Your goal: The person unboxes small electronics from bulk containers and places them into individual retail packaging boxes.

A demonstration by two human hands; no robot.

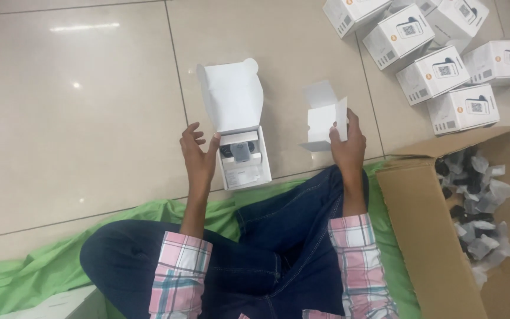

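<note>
Down on the pale tiled floor (78,118), the person sits cross-legged on a green cloth (42,266), both forearms in pink plaid sleeves reaching forward. An open white box (244,165) lies just in front of the knees, its lid flap (231,97) standing up and away from the person, so the box's long axis runs roughly straight out from the body. Inside, a small dark device (240,150) sits in a white tray. The left hand (199,150) rests at the box's left edge, fingers loosely spread, the forefinger tip touching the rim near the hinge; it grips nothing. The right hand (346,139) is closed on a folded white card insert (324,121), pinching it by its right side between thumb and fingers and holding it upright above the floor. That insert lies to the right of the open box, well apart from it, with bare tile between them; the box lies leftward and slightly nearer the body, closer to the left hand. Farther right stands an open cardboard carton (426,236) of plastic-bagged dark parts (479,201), and behind it a cluster of closed white boxes (438,59).
</note>
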